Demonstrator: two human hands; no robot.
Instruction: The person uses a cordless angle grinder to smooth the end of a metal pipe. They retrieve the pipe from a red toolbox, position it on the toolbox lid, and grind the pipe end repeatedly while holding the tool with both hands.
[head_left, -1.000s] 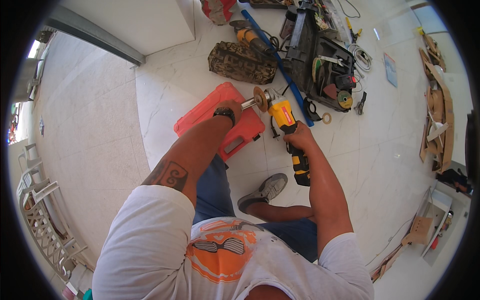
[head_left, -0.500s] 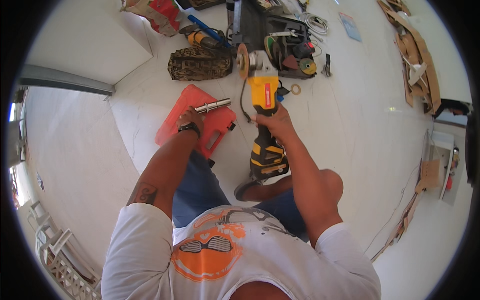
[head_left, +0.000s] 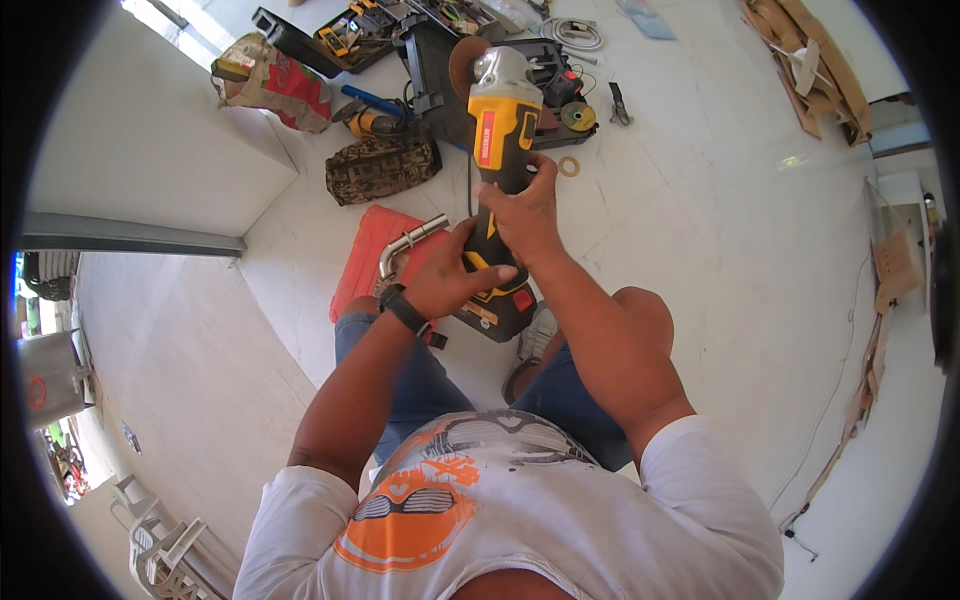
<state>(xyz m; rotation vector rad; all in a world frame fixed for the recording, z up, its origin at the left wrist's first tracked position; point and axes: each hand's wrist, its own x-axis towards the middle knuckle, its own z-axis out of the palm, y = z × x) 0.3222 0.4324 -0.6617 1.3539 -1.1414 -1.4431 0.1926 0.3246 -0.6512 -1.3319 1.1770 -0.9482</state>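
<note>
A yellow and black cordless angle grinder [head_left: 506, 112] is held up in front of me, its head pointing away and its battery [head_left: 505, 312] toward me. A brownish disc [head_left: 467, 66] sits on the left of its head. My right hand [head_left: 527, 212] is wrapped round the grip. My left hand [head_left: 452, 277] closes round the lower body near the battery, thumb across the top. Beside my left hand, a bent shiny metal pipe [head_left: 401, 243] lies on a red plastic case [head_left: 352, 262] on the floor. My left wrist and the grinder hide parts of the case.
A camouflage bag [head_left: 383, 170], a blue and yellow power tool [head_left: 375, 115] and an open black toolbox [head_left: 436, 75] lie ahead. Further off are a paper sack [head_left: 275, 85] and a coiled hose [head_left: 572, 35]. Flattened cardboard [head_left: 815, 70] is at far right; white chairs [head_left: 160, 540] stand lower left.
My left hand has let go of the metal pipe, which now lies on the red case, and has taken hold of the grinder's lower body. The grinder has shifted slightly left and turned.
</note>
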